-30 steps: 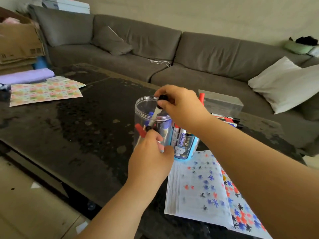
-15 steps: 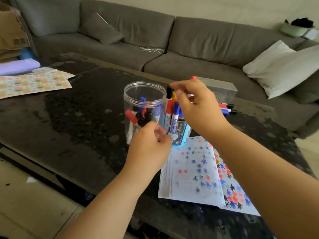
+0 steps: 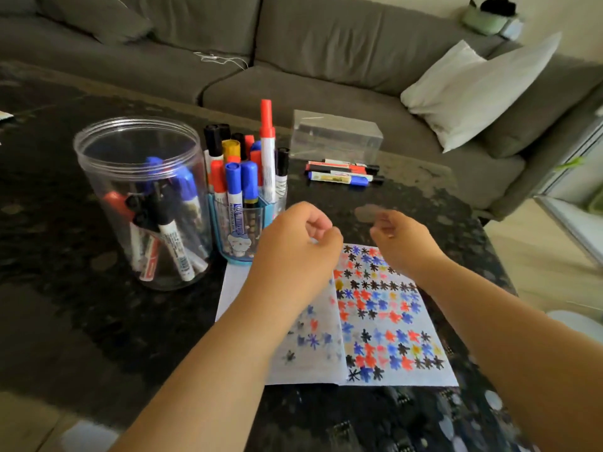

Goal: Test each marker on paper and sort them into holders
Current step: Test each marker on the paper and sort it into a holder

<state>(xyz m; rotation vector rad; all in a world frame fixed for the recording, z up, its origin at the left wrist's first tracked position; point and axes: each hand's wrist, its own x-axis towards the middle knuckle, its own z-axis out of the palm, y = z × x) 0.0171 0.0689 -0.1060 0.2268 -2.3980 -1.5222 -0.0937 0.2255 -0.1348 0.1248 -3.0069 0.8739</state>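
Left hand [image 3: 293, 243]: fingers loosely curled, holding nothing, above the paper [image 3: 388, 324].
Right hand [image 3: 403, 239]: blurred, loosely curled, holding nothing.
Jar [image 3: 137, 203]: at 10 o'clock.
Loose markers [image 3: 342, 172]: at 12 o'clock, bare table [image 3: 81, 321] between.

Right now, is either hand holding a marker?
No. Both hands, left and right, hover loosely curled and hold nothing above the paper.

Ahead of your hands: bare table [image 3: 326, 194] up to loose markers [image 3: 342, 172]
Left: clear jar [image 3: 137, 203] and blue holder [image 3: 241, 230] block you
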